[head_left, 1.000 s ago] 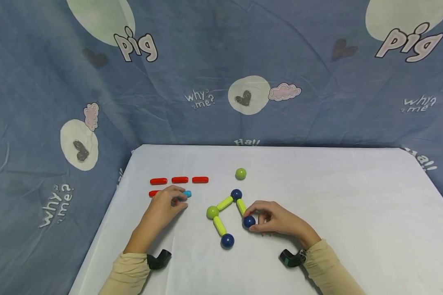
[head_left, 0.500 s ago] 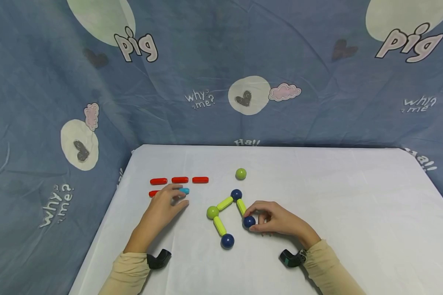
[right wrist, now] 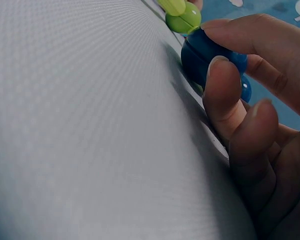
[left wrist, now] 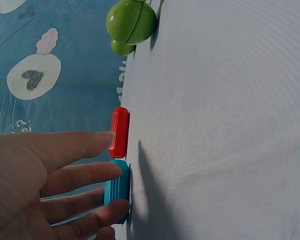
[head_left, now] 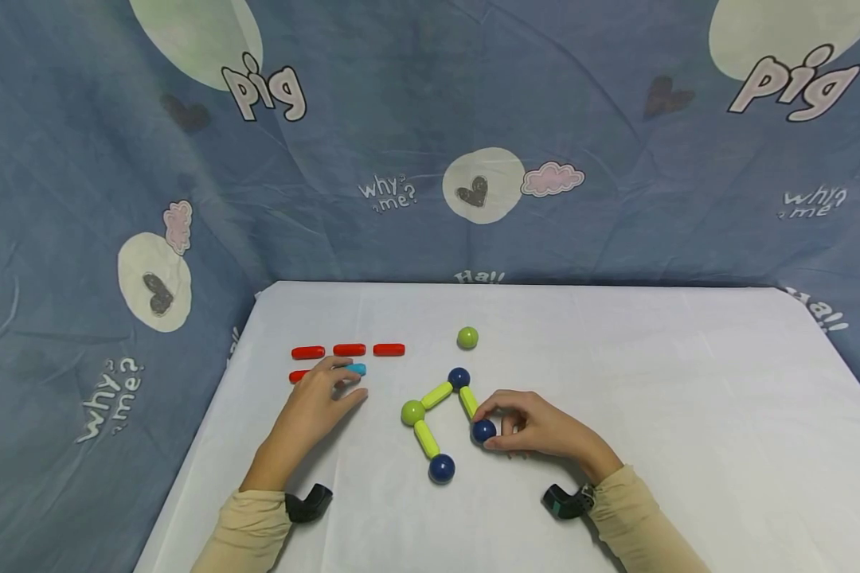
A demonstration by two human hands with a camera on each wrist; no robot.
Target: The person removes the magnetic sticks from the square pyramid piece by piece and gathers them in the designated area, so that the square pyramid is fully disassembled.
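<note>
Right hand [head_left: 533, 423] pinching and left hand [head_left: 318, 404] with fingers loosely extended, both are over a white table [head_left: 652, 382]. Between them lies a bent chain [head_left: 437, 395] of balls and yellow-green rods, the dark blue ball [head_left: 483, 432] at one end gripped by the right. Beyond both hands sits a loose green ball [head_left: 467, 337]. The left touches a blue rod [head_left: 358, 369]; red rods [head_left: 349, 349] lie near it.

- Your left sleeve [head_left: 242, 532]: plain tan cloth, wrinkled, ending near the wrist.
- Your right sleeve [head_left: 645, 521]: same tan, gathered in folds toward the cuff.
- Your left wrist unit [head_left: 310, 504]: black, bent like an elbow.
- Your right wrist unit [head_left: 564, 502]: matching black shape; possibly a greenish patch, too small to be sure.
- Both your hands [head_left: 537, 426]: bare.
</note>
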